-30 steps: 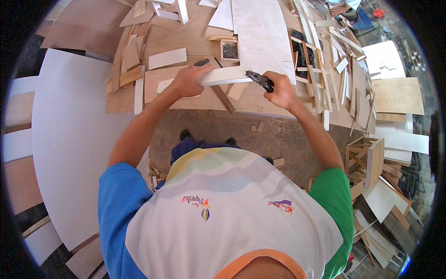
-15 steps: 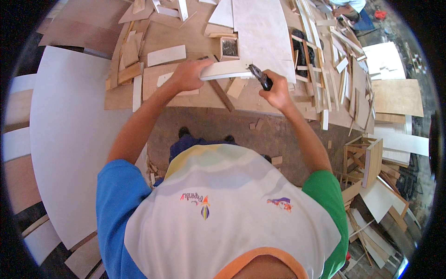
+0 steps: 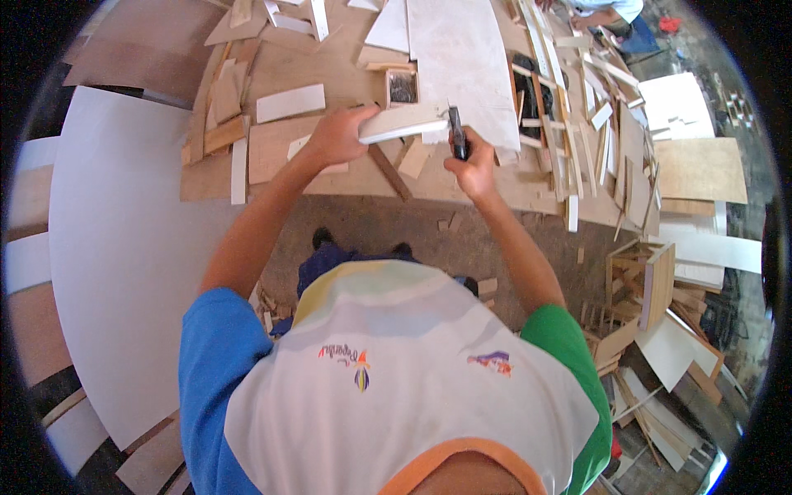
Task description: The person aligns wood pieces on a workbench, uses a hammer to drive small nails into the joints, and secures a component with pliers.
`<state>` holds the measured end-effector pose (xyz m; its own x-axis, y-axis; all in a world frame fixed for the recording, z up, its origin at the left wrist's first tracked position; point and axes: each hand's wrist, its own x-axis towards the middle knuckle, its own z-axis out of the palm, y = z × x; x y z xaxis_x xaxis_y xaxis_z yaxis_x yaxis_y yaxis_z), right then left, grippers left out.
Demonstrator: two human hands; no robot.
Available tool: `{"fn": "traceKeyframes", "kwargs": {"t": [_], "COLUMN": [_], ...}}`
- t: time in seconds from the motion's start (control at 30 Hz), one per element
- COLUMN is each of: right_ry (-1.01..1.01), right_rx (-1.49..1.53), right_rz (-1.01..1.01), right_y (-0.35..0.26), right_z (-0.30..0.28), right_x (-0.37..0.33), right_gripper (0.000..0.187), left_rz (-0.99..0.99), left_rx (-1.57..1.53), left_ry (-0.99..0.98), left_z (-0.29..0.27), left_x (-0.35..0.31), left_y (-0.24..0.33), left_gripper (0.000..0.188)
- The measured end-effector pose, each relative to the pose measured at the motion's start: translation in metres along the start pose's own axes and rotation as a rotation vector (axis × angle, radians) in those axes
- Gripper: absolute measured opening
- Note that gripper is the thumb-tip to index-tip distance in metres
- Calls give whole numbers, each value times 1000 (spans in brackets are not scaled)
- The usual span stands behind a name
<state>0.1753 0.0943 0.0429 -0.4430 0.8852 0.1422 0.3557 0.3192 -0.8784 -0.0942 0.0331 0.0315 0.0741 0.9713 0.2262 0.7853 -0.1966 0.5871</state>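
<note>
My left hand (image 3: 340,136) grips one end of a narrow white board (image 3: 404,122), thumb on top, holding it over the front part of the workbench. At the board's other end, my right hand (image 3: 473,169) is closed around dark pliers (image 3: 458,136). The pliers' jaws point away from me and meet the board's right end, where thin nail-like bits stick up. Whether the jaws grip one is too small to tell. Below the board lies a brown wooden bar (image 3: 389,172). Just beyond it stands a small open wooden box (image 3: 402,86) with dark, fine contents, perhaps nails.
The workbench (image 3: 289,194) carries a large white panel (image 3: 462,66), a white offcut (image 3: 290,102) and wood strips piled at right (image 3: 569,124). A big white sheet (image 3: 132,264) stands at left. A wooden frame (image 3: 639,280) sits at right. Another person (image 3: 606,15) is at far right.
My right hand has shifted slightly left and turned the pliers more upright at the board's end. The board has tilted a little, its right end rising. My left hand keeps its hold.
</note>
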Motion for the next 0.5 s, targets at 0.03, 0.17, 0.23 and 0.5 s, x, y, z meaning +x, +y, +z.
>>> {"fn": "traceKeyframes", "kwargs": {"t": [0.03, 0.17, 0.23, 0.5], "right_ry": [12, 162, 412, 245], "right_rx": [33, 370, 701, 471], "right_rz": [2, 1, -54, 121], "right_y": [2, -4, -33, 21], "right_z": [2, 9, -7, -38], "right_x": [0, 2, 36, 17], "right_gripper": [30, 25, 25, 21], "left_rz": [-1, -70, -123, -384], "left_rx": [-15, -172, -245, -264], "left_ry": [-5, 59, 129, 76], "left_z": [1, 29, 58, 37], "left_x": [2, -7, -17, -31], "left_y": [-2, -1, -8, 0], "left_gripper": [60, 65, 67, 68]}}
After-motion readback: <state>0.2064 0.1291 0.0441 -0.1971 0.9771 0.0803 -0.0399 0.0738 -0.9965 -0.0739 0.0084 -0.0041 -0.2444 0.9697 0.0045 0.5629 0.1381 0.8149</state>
